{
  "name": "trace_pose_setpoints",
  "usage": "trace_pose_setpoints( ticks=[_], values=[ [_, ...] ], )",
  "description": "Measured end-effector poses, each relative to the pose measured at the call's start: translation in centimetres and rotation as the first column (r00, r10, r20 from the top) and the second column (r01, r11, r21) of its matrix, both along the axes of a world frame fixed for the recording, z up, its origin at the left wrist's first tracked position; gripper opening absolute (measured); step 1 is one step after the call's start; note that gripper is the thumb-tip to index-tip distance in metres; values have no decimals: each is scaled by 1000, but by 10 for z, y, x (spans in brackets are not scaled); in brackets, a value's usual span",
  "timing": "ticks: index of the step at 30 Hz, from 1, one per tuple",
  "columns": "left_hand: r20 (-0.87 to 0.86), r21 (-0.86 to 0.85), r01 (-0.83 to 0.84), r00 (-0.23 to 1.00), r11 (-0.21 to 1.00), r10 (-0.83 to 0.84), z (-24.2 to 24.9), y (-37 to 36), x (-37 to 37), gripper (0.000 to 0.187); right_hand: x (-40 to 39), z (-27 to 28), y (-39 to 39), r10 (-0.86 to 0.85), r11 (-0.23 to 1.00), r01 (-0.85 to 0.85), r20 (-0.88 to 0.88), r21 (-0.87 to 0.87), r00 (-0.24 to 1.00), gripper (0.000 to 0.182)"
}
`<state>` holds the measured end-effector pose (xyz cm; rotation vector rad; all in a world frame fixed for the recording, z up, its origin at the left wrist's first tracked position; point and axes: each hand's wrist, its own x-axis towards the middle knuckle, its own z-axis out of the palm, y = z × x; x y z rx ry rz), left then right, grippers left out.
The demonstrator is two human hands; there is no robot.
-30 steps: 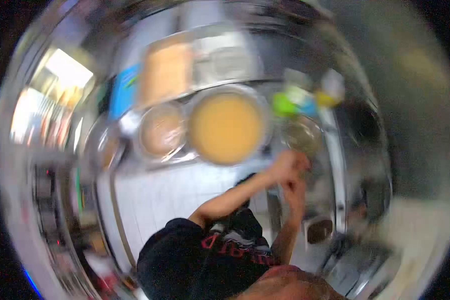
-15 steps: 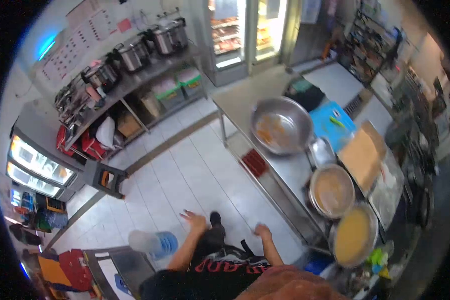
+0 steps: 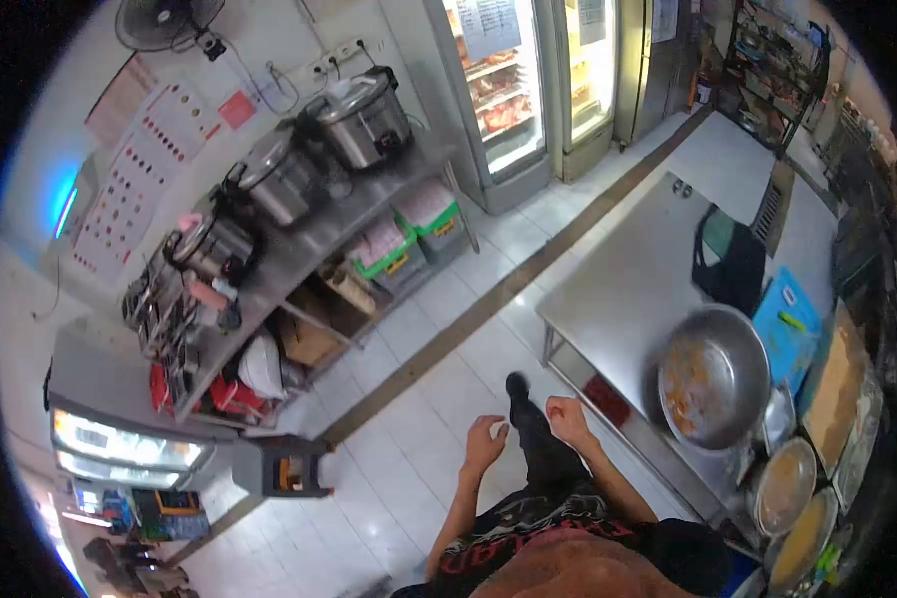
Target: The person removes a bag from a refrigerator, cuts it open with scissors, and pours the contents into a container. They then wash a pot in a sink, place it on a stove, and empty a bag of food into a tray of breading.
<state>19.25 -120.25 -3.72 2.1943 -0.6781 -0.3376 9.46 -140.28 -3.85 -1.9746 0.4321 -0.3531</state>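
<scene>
My left hand (image 3: 485, 442) hangs over the tiled floor in front of my body, its fingers loosely curled but apart, holding nothing. To its right, my right hand (image 3: 569, 420) is near the edge of the steel table (image 3: 608, 289), with its fingers curled in and no object showing in them. On that table a large steel bowl (image 3: 736, 371) has orange-brown residue inside. Beyond the bowl are a blue cutting board (image 3: 775, 339) with a green item (image 3: 792, 321) on it, and a dark cloth bag (image 3: 733, 261).
A steel shelf (image 3: 319, 249) along the wall carries several metal cookers (image 3: 361, 130). Lit glass-door fridges (image 3: 498, 100) stand at the back. A grey stool (image 3: 269, 466) is on the floor at left. Pans (image 3: 785, 486) line the right side.
The view has turned and moved forward toward the shelf and fridges. Both hands appear nearer each other, with the left fingers less spread. The clear blue-labelled container at lower left has left the view.
</scene>
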Motion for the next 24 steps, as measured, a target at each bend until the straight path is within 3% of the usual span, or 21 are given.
trace_pose_setpoints(
  ticks=[2, 5, 7, 9, 10, 12, 13, 15, 17, 18, 19, 22, 24],
  values=[
    [-117, 90, -2, 993, 996, 13, 9, -32, 74, 24, 75, -8, -34, 61, 995, -61, 4, 84, 998, 10],
    [-168, 72, -7, 986, 997, 19, 3, -62, 192, 23, 189, -10, -95, 155, 957, -153, 10, 245, 988, 11],
    [-90, 87, -58, 994, 994, 66, 40, -73, 265, 23, 269, 4, -128, 74, 997, -72, -51, 30, 996, 12],
    [-76, 112, -137, 986, 984, 146, 89, -94, 332, 21, 346, 49, -162, 85, 983, -112, -184, -143, 979, 12],
    [-62, -34, -175, 983, 984, 172, 83, -95, 368, 20, 378, 66, -181, 69, 962, -131, -250, -241, 966, 13],
    [-178, -150, -246, 960, 958, 218, 61, -98, 440, 20, 451, 49, -221, 54, 942, -104, -161, -319, 985, 15],
    [-306, -165, -353, 906, 921, 292, 47, -107, 472, 20, 480, 33, -240, 37, 935, -76, -118, -346, 992, 17],
    [-428, -101, -334, 865, 937, 262, 42, -134, 532, 21, 525, 23, -280, -82, 945, 19, -183, -327, 980, 17],
    [-401, -198, -187, 911, 962, 95, 35, -182, 591, 23, 549, 14, -289, -217, 946, 139, -254, -292, 942, 19],
    [-495, -128, -169, 865, 977, 85, 20, -209, 629, 25, 552, 11, -306, -301, 929, 215, -276, -302, 913, 21],
    [-451, -159, -69, 892, 985, -11, 23, -241, 661, 26, 553, 7, -325, -370, 908, 273, -302, -319, 879, 22],
    [-356, -224, 204, 893, 953, -275, 65, -364, 731, 26, 539, -23, -348, -416, 904, 301, -458, -304, 786, 31],
    [-357, -274, 306, 848, 912, -392, 103, -452, 765, 24, 529, -14, -362, -394, 915, 374, -534, -152, 748, 35]
  ],
)
